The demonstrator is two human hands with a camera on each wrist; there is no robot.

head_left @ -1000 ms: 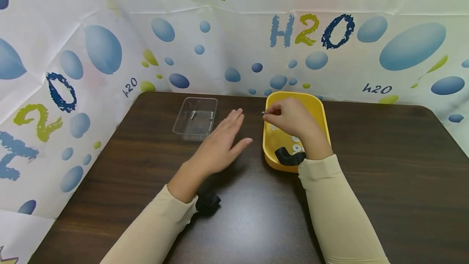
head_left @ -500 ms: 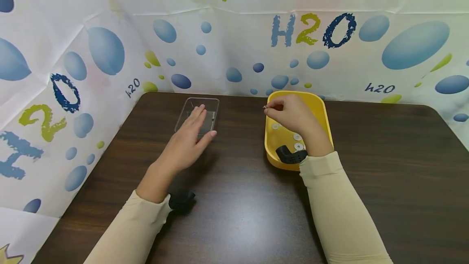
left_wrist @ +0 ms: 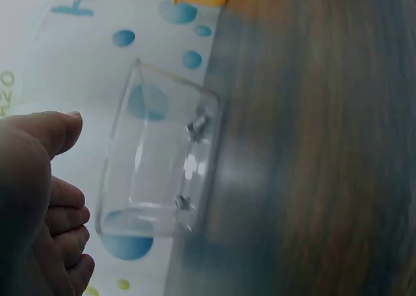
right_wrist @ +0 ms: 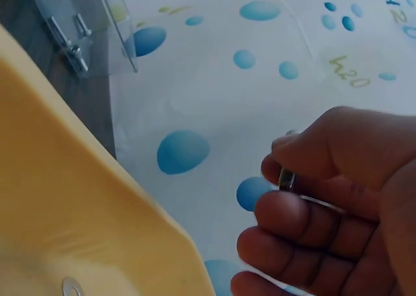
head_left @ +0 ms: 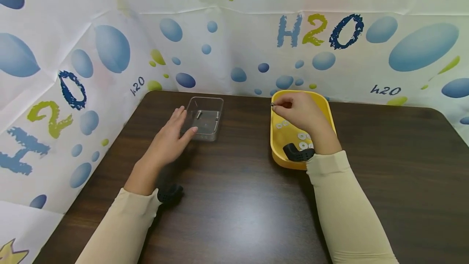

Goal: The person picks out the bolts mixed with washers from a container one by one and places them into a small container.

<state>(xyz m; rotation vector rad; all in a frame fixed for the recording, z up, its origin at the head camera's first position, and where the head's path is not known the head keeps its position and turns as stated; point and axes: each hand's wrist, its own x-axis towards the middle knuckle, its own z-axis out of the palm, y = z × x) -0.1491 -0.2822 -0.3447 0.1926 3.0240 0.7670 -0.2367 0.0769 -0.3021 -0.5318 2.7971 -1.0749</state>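
Observation:
My right hand (head_left: pixel 305 113) is over the far part of a yellow tray (head_left: pixel 277 159). Its thumb and forefinger pinch a small shiny metal piece (right_wrist: pixel 286 179), mostly covered by the fingertips, so its kind is unclear. White and grey washers (head_left: pixel 303 146) lie on the tray's floor. My left hand (head_left: pixel 163 144), fingers extended and thumb apart, hovers at the near left side of a clear plastic box (head_left: pixel 209 137) and holds nothing. Several small metal screws (right_wrist: pixel 60 32) lie in that box.
Both containers stand on a dark wooden table (head_left: pixel 234 199), the box left of the tray with a gap between them. A white sheet (head_left: pixel 249 40) with blue drops hangs behind and to the left. Each wrist carries a black camera mount (head_left: pixel 297 152).
From between the two containers, my left hand has passed leftward across the clear box to its left side. My right hand has risen slightly, still pinching the metal piece.

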